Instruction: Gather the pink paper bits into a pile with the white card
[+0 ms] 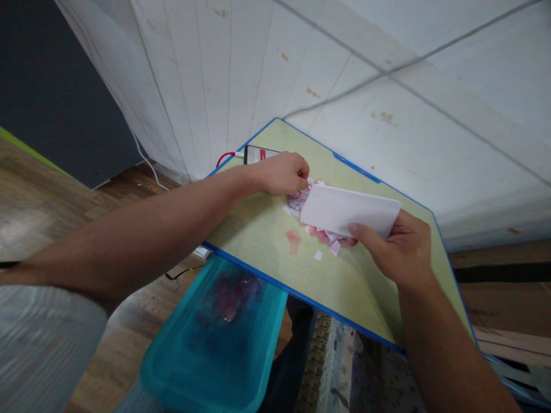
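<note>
My right hand (407, 246) grips a white folded paper or envelope (350, 207) by its right end, thumb on top and fingers beneath. It tilts over a pile of small pink and white paper scraps (299, 199) on the small table (258, 223). My left hand (284, 173) is closed with curled fingers at the left edge of the pile. Whatever it may hold is hidden. Two loose white scraps (318, 255) lie in front of the paper, near a reddish stain (293, 241) on the tabletop.
Behind my left hand lies a phone (253, 154) with a red and white cable (226, 156). Below the table's front edge stands a turquoise plastic tub (210, 355) with reddish material inside. A white panelled wall (258, 63) borders the table's back, with a grey cable (344, 94) along it.
</note>
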The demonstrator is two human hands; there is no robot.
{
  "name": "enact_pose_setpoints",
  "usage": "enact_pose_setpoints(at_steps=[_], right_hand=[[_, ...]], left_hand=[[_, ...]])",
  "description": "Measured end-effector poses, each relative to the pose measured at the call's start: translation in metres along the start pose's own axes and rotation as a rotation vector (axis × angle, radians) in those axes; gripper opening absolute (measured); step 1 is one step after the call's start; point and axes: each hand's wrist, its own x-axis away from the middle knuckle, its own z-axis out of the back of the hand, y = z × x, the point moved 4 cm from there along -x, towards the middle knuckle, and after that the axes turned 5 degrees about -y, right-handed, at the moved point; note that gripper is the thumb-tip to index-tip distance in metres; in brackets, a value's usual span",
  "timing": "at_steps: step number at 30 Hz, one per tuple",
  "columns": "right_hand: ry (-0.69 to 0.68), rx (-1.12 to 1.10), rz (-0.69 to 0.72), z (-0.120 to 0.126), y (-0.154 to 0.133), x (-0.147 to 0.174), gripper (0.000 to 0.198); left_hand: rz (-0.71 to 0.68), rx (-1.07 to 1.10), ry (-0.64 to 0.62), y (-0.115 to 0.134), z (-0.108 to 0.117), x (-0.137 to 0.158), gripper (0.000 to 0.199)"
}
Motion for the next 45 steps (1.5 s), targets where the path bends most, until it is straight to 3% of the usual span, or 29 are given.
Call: enact_pose_setpoints(at_steps=[3,7,12,16,22,26,30,34,38,42,45], right_hand=[[0.015,0.039,-0.004,0.002,0.0,0.0,0.016],[-0.064,0.061,0.016,-0.002,-0.004,0.0,0.015],[0.013,0.035,-0.006,0.0,-0.004,0.0,0.016],[-0.059,0.101,0.017,-0.002,-0.004,-0.001,0.013],[0.003,0.045,-0.013,0.0,-0.001,0.0,0.019],[-0.075,0.031,0.002,-0.003,-0.003,0.0,0.017],[-0.027,0.003,-0.01,-0.001,-0.006,0.0,0.017],[-0.12,0.022,0.005,-0.004,-0.009,0.0,0.013],[-0.079,-0.018,-0.013,-0.003,-0.009,0.0,0.012],[-0.159,-0.008,-0.015,-0.006,-0.012,0.0,0.011],[-0.135,-0.042,-0.023,-0.005,-0.013,0.0,0.012]], left_hand=[[-0.001,-0.004,0.001,0.0,0.0,0.0,0.025],[0.01,0.006,0.004,0.0,0.0,0.001,0.026],[0.013,0.033,-0.004,0.0,0.0,0.001,0.024],[0.016,0.023,-0.004,-0.001,0.0,0.0,0.024],[-0.001,0.028,0.002,0.0,0.0,0.0,0.021],[0.01,0.016,0.002,0.001,0.001,0.001,0.022],[0.006,0.036,-0.004,0.0,0.0,0.001,0.023],[0.001,0.024,0.002,-0.001,0.0,0.001,0.024],[0.013,0.024,0.003,-0.001,0.0,0.0,0.023],[0.014,0.016,0.002,0.0,0.0,-0.001,0.023],[0.003,0.013,0.01,0.0,0.0,-0.001,0.024]])
